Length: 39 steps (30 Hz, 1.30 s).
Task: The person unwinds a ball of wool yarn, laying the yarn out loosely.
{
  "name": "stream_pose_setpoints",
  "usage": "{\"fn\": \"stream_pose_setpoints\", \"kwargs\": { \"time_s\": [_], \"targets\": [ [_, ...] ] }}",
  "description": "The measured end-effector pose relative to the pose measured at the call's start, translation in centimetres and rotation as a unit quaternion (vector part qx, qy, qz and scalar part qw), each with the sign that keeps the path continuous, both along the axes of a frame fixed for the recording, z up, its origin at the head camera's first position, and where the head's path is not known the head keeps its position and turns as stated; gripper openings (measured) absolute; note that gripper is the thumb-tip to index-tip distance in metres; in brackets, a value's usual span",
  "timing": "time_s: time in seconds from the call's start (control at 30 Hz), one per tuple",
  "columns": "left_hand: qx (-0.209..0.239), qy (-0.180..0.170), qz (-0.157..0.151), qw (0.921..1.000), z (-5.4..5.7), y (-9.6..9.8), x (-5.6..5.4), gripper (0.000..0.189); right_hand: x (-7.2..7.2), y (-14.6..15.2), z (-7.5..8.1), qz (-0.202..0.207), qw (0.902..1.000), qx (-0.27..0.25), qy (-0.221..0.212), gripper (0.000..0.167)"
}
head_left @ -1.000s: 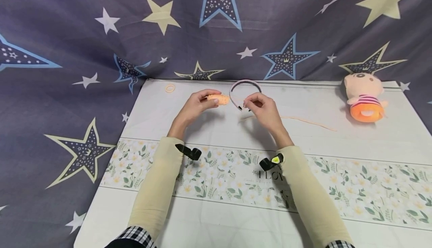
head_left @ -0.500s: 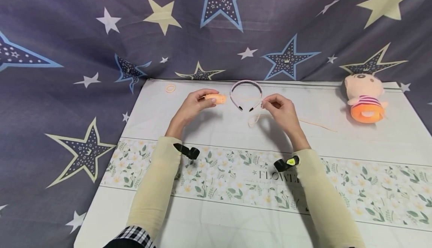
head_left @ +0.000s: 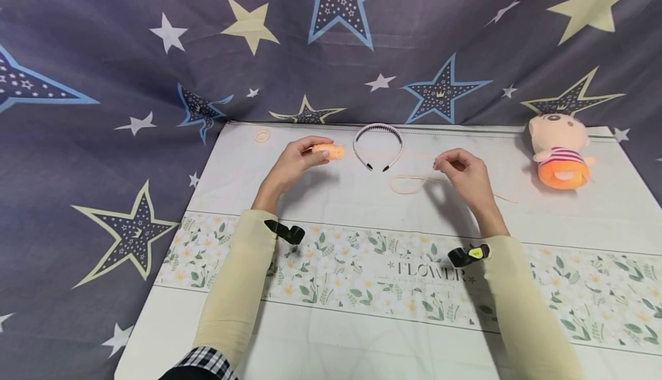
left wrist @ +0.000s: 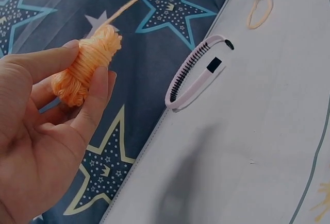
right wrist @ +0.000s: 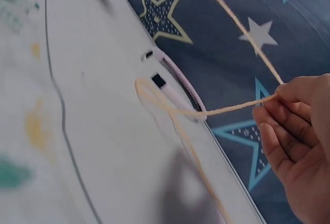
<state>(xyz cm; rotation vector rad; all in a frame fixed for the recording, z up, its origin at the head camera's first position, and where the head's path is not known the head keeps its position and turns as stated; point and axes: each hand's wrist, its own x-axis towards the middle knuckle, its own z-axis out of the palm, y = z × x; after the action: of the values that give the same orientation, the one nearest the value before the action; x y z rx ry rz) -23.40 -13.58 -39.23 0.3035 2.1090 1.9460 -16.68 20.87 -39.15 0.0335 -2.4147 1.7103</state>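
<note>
A small bundle of orange yarn (left wrist: 88,65) is pinched between the thumb and fingers of my left hand (head_left: 291,167), held above the table. From the bundle's upper end a strand (left wrist: 136,0) runs out toward the right. My right hand (head_left: 468,181) pinches that yarn strand (right wrist: 242,33) between thumb and fingertips, well to the right of the bundle. Past my right fingers the slack yarn hangs to the table and forms a loop (head_left: 405,184) there. Its tail (head_left: 505,198) shows beyond the right wrist.
Between the hands, farther back, lies a pink headband (head_left: 379,126) with black teeth. An orange ring (head_left: 262,135) rests at the table's back left. A plush doll (head_left: 561,153) lies at the back right. Behind the table (head_left: 331,340) hangs a dark star-patterned cloth (head_left: 331,75).
My right hand has moved steadily right, away from the bundle, drawing out the strand. A yarn loop has come to lie on the table. The left hand has shifted only slightly left.
</note>
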Motion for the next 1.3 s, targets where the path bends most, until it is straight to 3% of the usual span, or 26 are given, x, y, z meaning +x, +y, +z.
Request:
{"fn": "stream_pose_setpoints", "kwargs": {
  "time_s": [0.2,0.47,0.8,0.97,1.2,1.3],
  "targets": [
    [0.001,0.001,-0.003,1.0000,0.0,-0.1,-0.1,0.036,0.7,2.4,-0.6,-0.028,0.9994,0.021,-0.009,0.020],
    [0.000,-0.005,0.000,1.0000,-0.1,-0.4,0.0,0.035,0.2,7.2,-4.2,-0.068,0.9949,0.069,-0.029,0.023],
    [0.001,-0.004,0.001,1.0000,0.1,-0.4,0.1,0.036,1.8,10.7,-4.8,-0.102,0.9876,0.105,-0.058,0.024],
    [0.001,0.001,0.000,1.0000,0.1,-0.5,0.0,0.036,2.5,11.9,-4.9,-0.105,0.9847,0.123,-0.064,0.028],
    [0.005,0.001,0.005,1.0000,0.1,-0.8,0.0,0.035,3.4,13.0,-5.0,-0.114,0.9760,0.147,-0.113,0.032],
    [0.003,0.003,0.005,1.0000,0.1,-0.9,0.0,0.035,3.5,13.1,-5.2,-0.113,0.9760,0.149,-0.110,0.030]
  ]
}}
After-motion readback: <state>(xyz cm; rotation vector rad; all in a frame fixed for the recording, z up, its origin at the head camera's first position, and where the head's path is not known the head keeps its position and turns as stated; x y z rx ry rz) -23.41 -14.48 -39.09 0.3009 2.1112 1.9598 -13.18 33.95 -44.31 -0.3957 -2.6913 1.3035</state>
